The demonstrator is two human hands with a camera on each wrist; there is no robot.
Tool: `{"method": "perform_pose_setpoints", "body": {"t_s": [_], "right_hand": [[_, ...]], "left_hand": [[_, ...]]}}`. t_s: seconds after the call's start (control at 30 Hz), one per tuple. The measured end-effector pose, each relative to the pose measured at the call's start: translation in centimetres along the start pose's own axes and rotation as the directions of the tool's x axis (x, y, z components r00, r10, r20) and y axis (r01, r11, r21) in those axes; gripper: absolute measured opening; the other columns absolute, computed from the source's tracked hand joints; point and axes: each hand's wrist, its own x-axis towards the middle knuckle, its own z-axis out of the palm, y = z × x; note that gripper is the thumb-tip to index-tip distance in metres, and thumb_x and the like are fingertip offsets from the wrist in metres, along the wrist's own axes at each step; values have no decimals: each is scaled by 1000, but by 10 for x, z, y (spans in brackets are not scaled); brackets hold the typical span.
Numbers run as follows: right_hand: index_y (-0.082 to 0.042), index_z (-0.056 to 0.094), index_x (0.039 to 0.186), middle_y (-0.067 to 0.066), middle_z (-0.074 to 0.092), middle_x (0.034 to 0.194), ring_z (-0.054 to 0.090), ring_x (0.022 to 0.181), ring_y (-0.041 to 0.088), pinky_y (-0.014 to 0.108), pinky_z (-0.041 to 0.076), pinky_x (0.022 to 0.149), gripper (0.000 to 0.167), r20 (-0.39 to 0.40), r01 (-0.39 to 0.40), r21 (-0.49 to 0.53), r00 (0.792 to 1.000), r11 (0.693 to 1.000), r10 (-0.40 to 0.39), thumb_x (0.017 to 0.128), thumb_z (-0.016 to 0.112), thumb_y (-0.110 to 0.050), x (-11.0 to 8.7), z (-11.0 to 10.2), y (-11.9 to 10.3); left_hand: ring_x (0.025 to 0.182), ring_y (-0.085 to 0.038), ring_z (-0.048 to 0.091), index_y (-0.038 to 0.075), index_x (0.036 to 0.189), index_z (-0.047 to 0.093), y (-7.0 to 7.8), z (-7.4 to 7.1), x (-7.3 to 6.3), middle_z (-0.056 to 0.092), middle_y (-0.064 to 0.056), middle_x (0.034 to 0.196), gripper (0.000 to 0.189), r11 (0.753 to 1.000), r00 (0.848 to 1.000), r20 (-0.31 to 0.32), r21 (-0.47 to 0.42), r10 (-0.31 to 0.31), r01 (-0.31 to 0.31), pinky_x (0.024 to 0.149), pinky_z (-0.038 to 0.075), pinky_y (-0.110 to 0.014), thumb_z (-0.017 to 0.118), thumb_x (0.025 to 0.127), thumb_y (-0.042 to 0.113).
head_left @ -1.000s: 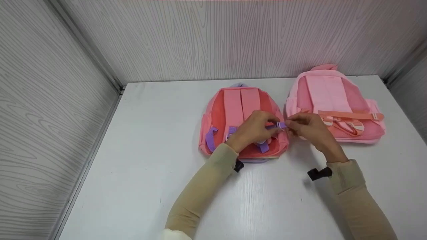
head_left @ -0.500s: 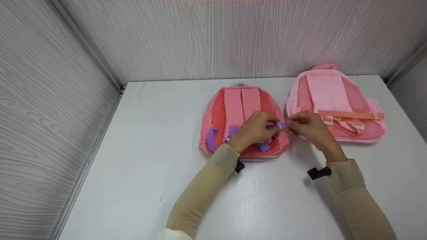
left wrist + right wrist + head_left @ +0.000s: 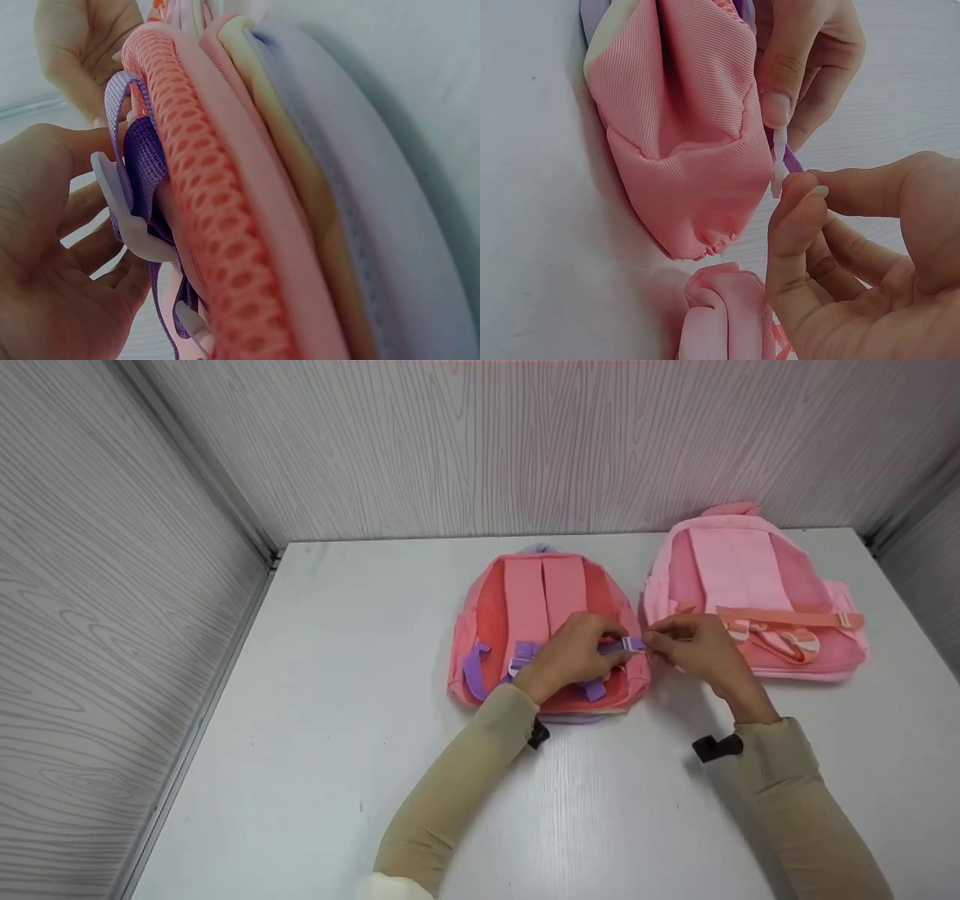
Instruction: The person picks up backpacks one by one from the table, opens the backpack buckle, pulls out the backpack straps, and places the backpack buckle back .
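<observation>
A coral-pink backpack (image 3: 525, 600) lies back side up on the white table, its shoulder straps showing. Over its lower right part, my left hand (image 3: 566, 656) pinches a purple webbing strap by a small white buckle (image 3: 628, 643). Thumb and fingertips of my right hand (image 3: 697, 649) pinch the strap's end beyond the buckle, at the bag's right edge. In the right wrist view, the white buckle (image 3: 778, 169) sits between both hands, with purple webbing (image 3: 793, 160) beside it. Another white plastic buckle (image 3: 124, 217) hangs on purple webbing near my left palm.
A lighter pink backpack (image 3: 739, 570) with orange straps (image 3: 787, 619) lies close on the right. Loose purple straps (image 3: 475, 671) rest on the coral bag's left side. Wood-grain panels (image 3: 487, 450) stand behind the table (image 3: 337, 660) and at both sides.
</observation>
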Motion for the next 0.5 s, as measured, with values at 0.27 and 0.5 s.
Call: {"method": "perform_pose_setpoints", "body": {"t_s": [0.27, 0.5], "right_hand": [[1, 74, 127, 18, 71, 110, 66, 86, 21, 24, 59, 74, 32, -18, 24, -6, 1000, 1000, -24, 108, 65, -22, 1, -5, 1], [2, 73, 126, 8, 73, 104, 67, 90, 23, 23, 59, 75, 31, -57, 93, 33, 994, 995, -91, 107, 66, -23, -4, -11, -1]], "left_hand": [[98, -7, 65, 20, 132, 76, -1, -6, -3, 72, 8, 113, 35, 999, 999, 3, 15, -36, 36, 87, 56, -19, 79, 98, 28], [119, -12, 63, 19, 140, 72, 5, -21, -13, 72, 4, 128, 43, 993, 998, 10, 106, -58, 56, 107, 54, -29, 79, 98, 28]]}}
